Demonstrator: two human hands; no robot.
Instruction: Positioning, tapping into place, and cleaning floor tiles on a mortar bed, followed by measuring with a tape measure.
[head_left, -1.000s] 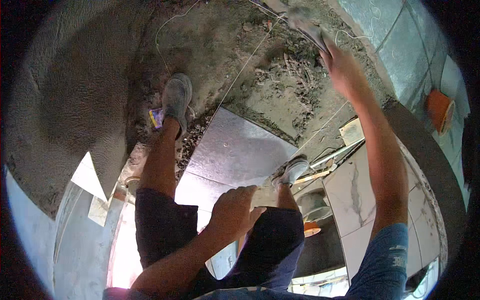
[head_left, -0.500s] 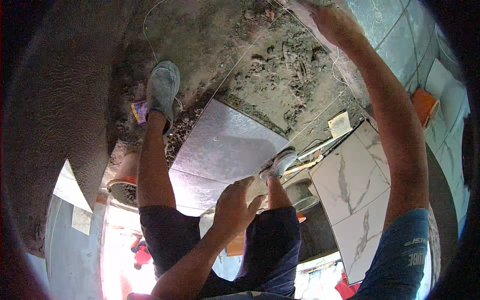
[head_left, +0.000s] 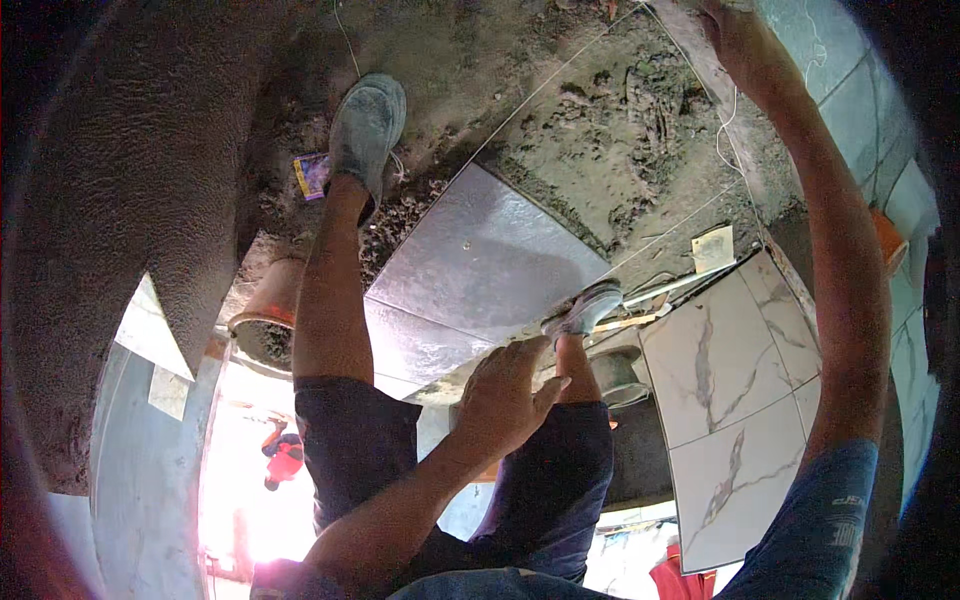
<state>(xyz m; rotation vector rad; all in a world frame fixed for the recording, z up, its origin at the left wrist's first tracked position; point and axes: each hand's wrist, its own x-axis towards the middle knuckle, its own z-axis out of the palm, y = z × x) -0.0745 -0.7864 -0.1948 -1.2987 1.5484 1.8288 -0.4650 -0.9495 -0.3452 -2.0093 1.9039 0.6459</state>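
My left hand (head_left: 508, 392) hangs in front of my knees with its fingers stretched and the thumb apart; nothing is in it. My right arm reaches far forward along the wall, and the right hand (head_left: 750, 55) is at the top edge of the head view. Its fingertips are largely cut off, so what they touch or hold is hidden. Below the right hand lies a bed of rough, damp mortar (head_left: 640, 130), crossed by a thin taut string (head_left: 560, 68). A grey floor tile (head_left: 490, 255) lies against this bed, between my shoes.
A bucket of dark mix (head_left: 268, 318) stands left of my leg, near a small purple packet (head_left: 312, 176). White marbled tiles (head_left: 715, 375) lie at right, beside a yellowish square piece (head_left: 713, 250) and a grey bucket (head_left: 618, 377). A person in red (head_left: 285, 460) is in the bright background.
The view has shifted, so the floor and my legs appear farther right and higher. My left hand stays open, and the right arm remains stretched forward.
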